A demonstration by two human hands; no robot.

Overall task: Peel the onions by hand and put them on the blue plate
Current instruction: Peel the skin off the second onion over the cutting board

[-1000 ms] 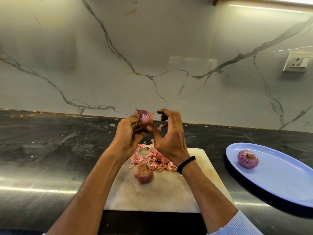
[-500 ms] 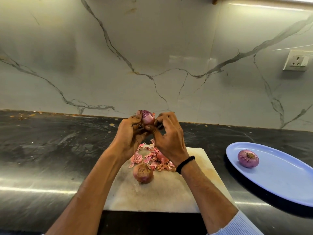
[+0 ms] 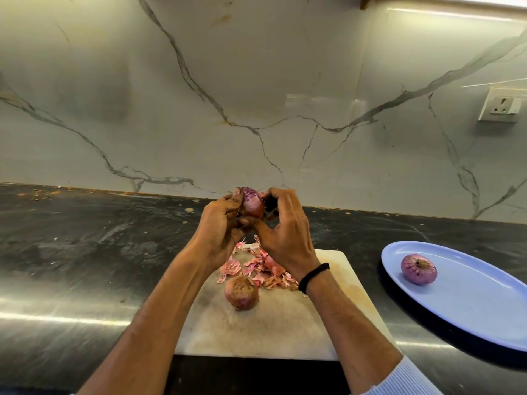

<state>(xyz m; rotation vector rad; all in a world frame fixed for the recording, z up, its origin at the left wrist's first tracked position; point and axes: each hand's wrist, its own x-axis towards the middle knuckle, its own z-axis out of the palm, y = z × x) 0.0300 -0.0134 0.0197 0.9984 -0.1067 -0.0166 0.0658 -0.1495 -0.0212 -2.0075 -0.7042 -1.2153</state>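
Counter (image 3: 85,252): blue plate (image 3: 470,315) w/ 1 peeled onion (image 3: 418,268).

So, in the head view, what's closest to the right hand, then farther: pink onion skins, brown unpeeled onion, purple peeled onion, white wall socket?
1. Pink onion skins, on the white cutting board just beneath the right hand.
2. Brown unpeeled onion, nearer the person on that board.
3. Purple peeled onion, on the blue plate, right.
4. White wall socket, far upper right.
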